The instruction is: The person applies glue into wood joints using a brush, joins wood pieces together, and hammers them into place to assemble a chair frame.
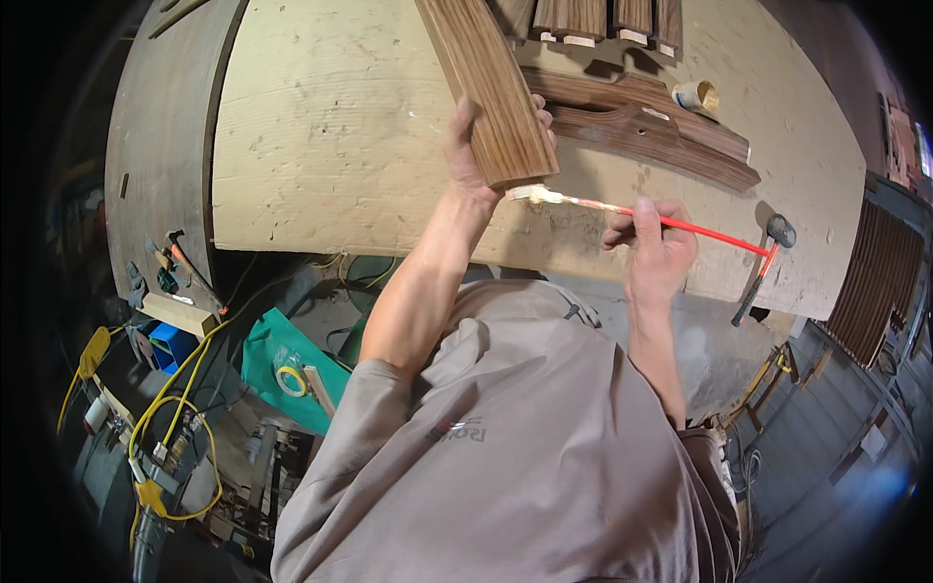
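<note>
My left hand (469,155) grips a brown wooden board (491,92) from below, thumb on one side and fingertips on the other. The board is raised and tilted, its near end toward me. In my right hand (653,251) is a thin red-handled brush (709,232), pinched between thumb and fingers. Pale, glue-like paste coats the brush's tip, which is at the board's near end; whether it touches cannot be made out. Shaped wooden pieces (641,138) lie beyond my hands, with a small tub (696,96) of yellowish paste lying or leaning against them.
Several wooden boards (581,17) with pale tenon ends lie at the far side of the cardboard-covered table (321,146). A dark-headed mallet (779,231) rests near the right edge. A side table (165,126), a hammer (185,262), yellow cords (175,418) and a green bag (282,364) are left.
</note>
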Motion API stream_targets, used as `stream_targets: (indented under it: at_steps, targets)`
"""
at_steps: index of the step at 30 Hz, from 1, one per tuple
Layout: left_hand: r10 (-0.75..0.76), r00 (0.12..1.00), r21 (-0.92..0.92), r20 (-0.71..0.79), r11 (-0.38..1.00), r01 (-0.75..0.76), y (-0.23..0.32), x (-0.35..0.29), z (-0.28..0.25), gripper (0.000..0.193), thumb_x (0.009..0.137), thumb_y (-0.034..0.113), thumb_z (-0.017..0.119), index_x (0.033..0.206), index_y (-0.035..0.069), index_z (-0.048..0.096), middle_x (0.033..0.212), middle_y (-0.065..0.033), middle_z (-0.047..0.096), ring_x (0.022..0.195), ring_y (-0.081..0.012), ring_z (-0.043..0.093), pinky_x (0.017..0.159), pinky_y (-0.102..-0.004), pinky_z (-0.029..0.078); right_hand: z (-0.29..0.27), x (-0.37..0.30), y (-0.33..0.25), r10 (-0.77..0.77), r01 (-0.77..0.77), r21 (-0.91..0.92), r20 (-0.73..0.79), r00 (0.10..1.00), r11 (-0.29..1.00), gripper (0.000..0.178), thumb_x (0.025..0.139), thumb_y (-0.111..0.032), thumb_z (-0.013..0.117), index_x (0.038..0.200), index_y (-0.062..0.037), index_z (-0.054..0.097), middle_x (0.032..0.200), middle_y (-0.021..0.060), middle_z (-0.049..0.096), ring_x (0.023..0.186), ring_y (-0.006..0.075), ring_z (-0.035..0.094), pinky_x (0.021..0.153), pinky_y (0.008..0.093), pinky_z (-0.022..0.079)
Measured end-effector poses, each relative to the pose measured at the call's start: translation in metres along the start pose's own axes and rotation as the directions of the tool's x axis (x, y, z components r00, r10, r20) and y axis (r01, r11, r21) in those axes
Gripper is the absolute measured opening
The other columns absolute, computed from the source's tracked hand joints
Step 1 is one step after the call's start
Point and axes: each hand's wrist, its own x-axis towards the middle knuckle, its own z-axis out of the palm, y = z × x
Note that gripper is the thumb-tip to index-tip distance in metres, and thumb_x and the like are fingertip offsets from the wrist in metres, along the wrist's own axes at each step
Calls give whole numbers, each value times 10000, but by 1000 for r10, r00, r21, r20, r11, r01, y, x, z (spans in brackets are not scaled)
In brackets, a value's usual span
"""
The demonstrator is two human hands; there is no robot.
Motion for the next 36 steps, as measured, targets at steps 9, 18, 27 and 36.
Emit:
stream_targets:
  at_steps: [9,18,27,36]
  targets:
    - [89,885,717,-458,624,309,36,1,31,827,771,482,735,1290,-76,415,1154,-241,549,946,-304,639,849,-465,541,-25,-21,-8,-190,166,-177,-126,974,970,140,938,-61,560,836,18,507,709,132,637,554,167,619,524,285,532]
    - [114,908,772,-403,575,271,30,8,27,608,767,277,809,1144,-120,546,988,-178,673,824,-218,689,698,-325,576,23,-45,2,-434,447,-284,110,894,848,116,855,-37,690,860,5,581,644,89,667,581,139,661,559,247,522]
    - [132,873,792,-469,500,350,26,10,29,595,770,254,804,1159,-110,540,1009,-184,669,837,-221,687,691,-335,577,5,-24,19,-300,250,-326,-114,947,912,97,902,-46,635,842,-2,574,675,76,667,597,104,641,568,248,518]
    - [143,898,820,-417,485,304,20,10,29,521,803,302,771,1126,-59,580,956,-115,678,770,-161,658,654,-274,535,26,-45,2,-554,740,-516,495,669,433,143,810,-29,692,893,-41,577,754,108,674,624,221,651,568,319,523]
